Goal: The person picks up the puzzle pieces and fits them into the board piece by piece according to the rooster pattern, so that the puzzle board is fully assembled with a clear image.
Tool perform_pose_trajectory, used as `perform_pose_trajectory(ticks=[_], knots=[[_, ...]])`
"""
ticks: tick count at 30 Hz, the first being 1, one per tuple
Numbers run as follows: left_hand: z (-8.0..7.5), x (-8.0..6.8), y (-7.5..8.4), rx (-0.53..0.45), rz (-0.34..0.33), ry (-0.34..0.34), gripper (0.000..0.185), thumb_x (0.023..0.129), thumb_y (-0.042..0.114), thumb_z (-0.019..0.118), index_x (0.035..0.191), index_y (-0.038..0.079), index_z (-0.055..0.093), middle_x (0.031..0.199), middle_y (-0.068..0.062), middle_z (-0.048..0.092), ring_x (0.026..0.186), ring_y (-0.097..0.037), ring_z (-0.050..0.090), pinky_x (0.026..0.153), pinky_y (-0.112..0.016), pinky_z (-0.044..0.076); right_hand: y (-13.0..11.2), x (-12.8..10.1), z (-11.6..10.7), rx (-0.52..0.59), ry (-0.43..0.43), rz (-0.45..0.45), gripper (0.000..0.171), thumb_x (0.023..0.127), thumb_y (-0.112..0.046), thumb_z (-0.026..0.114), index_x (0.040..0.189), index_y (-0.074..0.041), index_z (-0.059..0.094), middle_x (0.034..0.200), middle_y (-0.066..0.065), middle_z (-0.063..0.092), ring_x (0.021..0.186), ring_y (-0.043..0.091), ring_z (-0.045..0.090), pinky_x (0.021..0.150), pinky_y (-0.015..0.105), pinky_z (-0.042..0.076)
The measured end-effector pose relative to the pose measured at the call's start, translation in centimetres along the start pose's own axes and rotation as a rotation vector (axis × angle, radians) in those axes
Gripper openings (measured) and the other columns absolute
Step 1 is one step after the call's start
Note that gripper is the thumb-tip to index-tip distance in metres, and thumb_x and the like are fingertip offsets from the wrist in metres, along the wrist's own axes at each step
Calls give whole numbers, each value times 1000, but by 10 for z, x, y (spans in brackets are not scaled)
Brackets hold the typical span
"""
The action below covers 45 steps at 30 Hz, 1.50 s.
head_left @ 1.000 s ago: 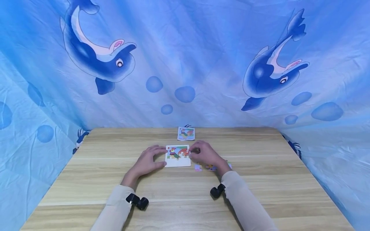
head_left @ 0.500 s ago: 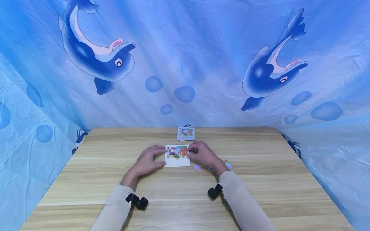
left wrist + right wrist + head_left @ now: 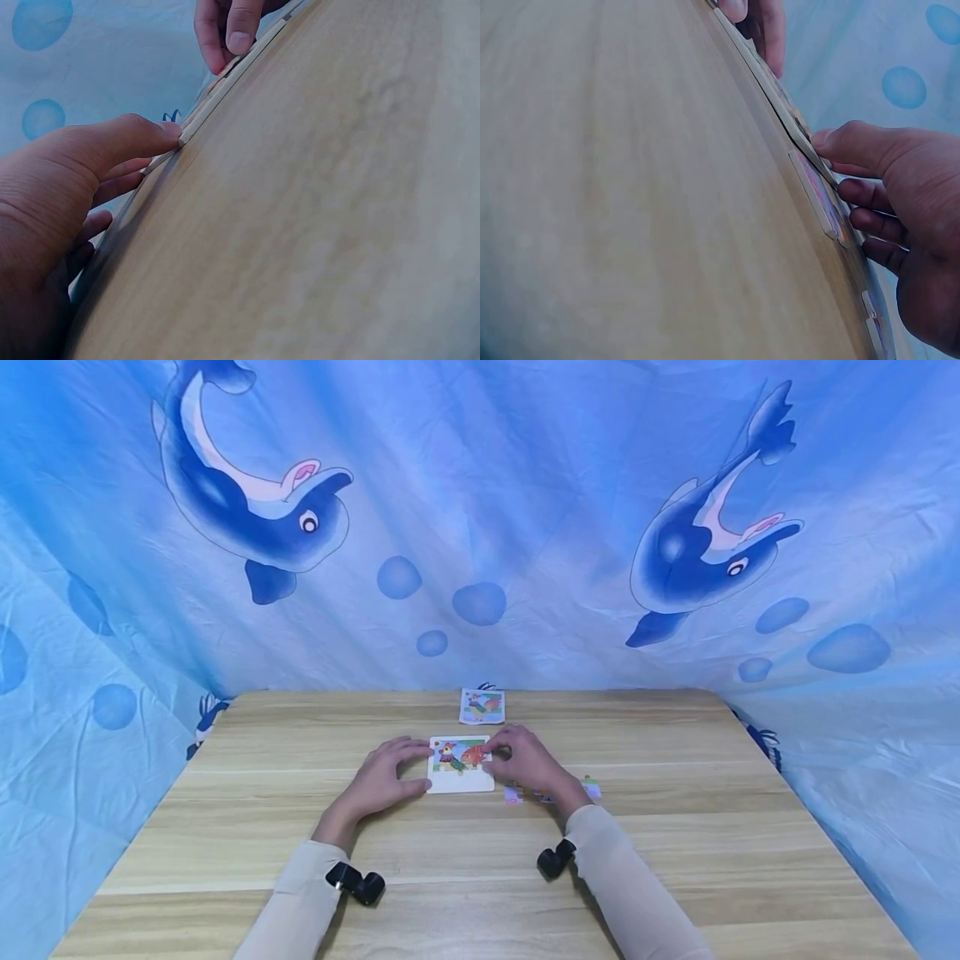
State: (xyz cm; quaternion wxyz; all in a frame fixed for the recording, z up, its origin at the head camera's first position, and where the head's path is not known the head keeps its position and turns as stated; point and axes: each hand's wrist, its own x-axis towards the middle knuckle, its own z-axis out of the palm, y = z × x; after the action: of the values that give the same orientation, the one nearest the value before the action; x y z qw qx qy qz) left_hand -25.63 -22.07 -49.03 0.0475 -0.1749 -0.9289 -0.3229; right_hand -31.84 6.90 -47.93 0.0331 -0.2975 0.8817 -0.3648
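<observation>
A small white puzzle board (image 3: 459, 782) lies on the table, its upper part filled with a colourful rooster picture and its lower strip bare white. My left hand (image 3: 386, 777) holds the board by its left edge, thumb at the near corner and fingers farther up. At the opposite side my right hand (image 3: 528, 760) has thumb and index finger bent onto an orange puzzle piece (image 3: 480, 752) at the picture's right end. The fingertips partly hide that piece. In the right wrist view the thumb (image 3: 832, 141) touches the board's right rim.
Loose puzzle pieces (image 3: 513, 795) lie right of the board, some under my right wrist; another loose piece (image 3: 592, 788) lies farther right. Behind the board is a printed rooster card (image 3: 482, 706). A blue dolphin curtain (image 3: 555, 527) hangs behind the wooden table (image 3: 442, 893).
My right hand has shifted slightly left, and the orange piece now sits in line with the picture. My left hand stays at the board's left edge.
</observation>
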Motion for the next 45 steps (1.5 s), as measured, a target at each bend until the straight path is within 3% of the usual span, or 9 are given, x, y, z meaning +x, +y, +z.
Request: perform_pose_trajectory(ticks=[15,25,45], knots=[[-1,0,1,3,-11,-5,54,81,40,73,131,25,60,145,6,50,145,-29,30,115,-62,21,-1,-1,-1,5,21,-9,24,84,-29,74,105,-20,73,109,-7,62,112,17,53,101,41,45],[-2,0,2,-4,-13,-11,53,82,40,72,132,25,60,146,6,49,145,-30,30,114,-63,21,-7,5,8,-36,26,-88,19,87,-26,72,105,-22,75,103,-7,69,101,12,58,89,34,50],[-1,0,3,-2,-9,-3,53,82,40,73,131,24,60,145,3,50,144,-31,31,114,-64,21,-10,5,16,-72,29,-64,16,87,-25,72,102,-24,76,99,-6,62,96,12,53,81,31,47]])
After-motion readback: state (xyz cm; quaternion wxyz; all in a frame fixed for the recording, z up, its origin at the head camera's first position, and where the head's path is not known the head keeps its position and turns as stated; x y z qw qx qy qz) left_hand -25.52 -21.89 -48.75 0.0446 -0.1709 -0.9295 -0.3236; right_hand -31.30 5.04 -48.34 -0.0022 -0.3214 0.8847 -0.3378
